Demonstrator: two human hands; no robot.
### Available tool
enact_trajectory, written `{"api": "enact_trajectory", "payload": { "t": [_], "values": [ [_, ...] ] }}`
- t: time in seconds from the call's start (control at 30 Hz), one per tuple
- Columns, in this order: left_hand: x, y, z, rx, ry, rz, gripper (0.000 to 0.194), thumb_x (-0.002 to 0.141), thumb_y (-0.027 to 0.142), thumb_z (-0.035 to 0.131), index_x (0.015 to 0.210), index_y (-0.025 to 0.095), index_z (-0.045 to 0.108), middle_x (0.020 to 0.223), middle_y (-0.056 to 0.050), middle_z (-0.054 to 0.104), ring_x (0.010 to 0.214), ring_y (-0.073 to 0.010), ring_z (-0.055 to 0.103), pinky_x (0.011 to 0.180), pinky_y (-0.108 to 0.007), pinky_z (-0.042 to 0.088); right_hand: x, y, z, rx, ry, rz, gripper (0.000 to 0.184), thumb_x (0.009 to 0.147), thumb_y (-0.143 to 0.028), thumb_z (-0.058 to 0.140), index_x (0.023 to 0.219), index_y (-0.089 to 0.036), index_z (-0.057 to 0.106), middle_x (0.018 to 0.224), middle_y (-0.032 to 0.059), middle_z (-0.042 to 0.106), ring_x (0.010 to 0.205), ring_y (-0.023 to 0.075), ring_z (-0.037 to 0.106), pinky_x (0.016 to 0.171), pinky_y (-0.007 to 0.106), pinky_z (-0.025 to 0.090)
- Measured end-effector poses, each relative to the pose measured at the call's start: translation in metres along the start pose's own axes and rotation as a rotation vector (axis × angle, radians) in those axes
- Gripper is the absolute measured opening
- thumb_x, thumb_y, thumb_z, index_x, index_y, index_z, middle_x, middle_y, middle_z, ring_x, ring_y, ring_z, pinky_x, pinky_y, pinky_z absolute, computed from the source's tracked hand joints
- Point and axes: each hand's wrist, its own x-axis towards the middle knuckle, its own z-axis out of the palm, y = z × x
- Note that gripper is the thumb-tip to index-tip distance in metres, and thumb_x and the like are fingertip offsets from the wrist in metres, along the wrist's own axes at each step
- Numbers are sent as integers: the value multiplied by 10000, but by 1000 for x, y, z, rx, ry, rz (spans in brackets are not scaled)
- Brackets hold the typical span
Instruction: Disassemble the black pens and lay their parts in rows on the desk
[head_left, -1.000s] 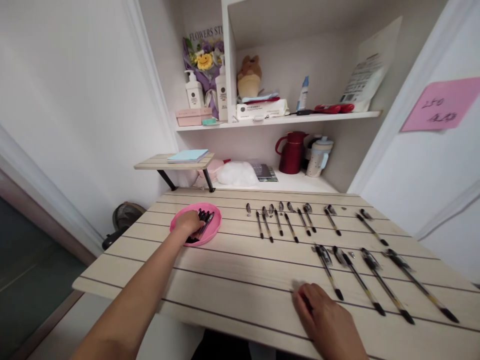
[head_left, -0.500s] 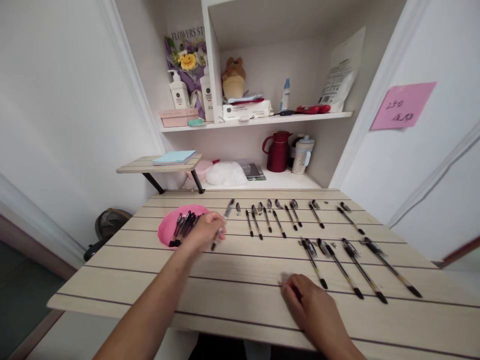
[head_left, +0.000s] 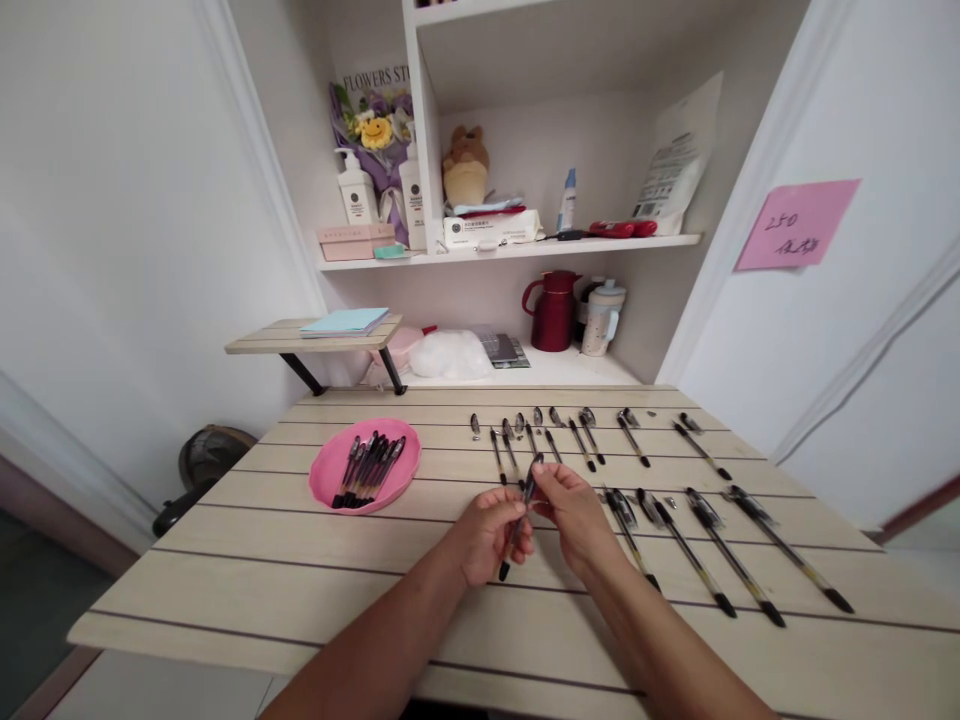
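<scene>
Over the middle of the table, both hands grip one black pen (head_left: 513, 549), which is tilted with its black tip end toward me. My left hand (head_left: 487, 540) has its fingers wrapped round the barrel. At the upper, capped end, my right hand (head_left: 568, 507) pinches the pen between thumb and fingers. To the left stands a pink bowl (head_left: 409, 478) with several capped pens (head_left: 369, 470) lying in it. Uncapped pens (head_left: 691, 560) with their caps (head_left: 703, 505) beside them lie in two rough rows, behind my hands and to their right.
A small raised stand (head_left: 259, 343) with blue paper (head_left: 345, 321) is at the back left. Behind the table, a white shelf holds a red jug (head_left: 553, 312), a light cup (head_left: 603, 318) and pump bottles (head_left: 357, 190). A pink note (head_left: 796, 226) sticks to the right wall.
My left hand has carried the pen right, from beside the pink bowl to mid-table. My right hand has risen from near the front edge and taken hold of the pen's upper end.
</scene>
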Motion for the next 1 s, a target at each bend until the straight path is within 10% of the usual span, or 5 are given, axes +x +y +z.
{"api": "enact_trajectory", "payload": {
  "t": [0.63, 1.0],
  "values": [
    [1, -3, 6, 41, 26, -68, 196, 704, 356, 508, 762, 174, 464, 555, 44, 498, 315, -32, 354, 318, -165, 194, 1, 13, -5, 19, -53, -48, 273, 679, -434, 615, 667, -168, 554, 558, -32, 541, 447, 70, 434, 463, 208, 353],
    [-3, -2, 6, 50, -84, -129, 155, 695, 313, 489, 751, 174, 450, 550, 36, 494, 302, -35, 327, 305, -163, 147, 22, -25, -43, 9, 222, -243, 327, 653, -430, 625, 860, -178, 600, 707, 6, 594, 558, 94, 516, 542, 223, 413]
  ]
}}
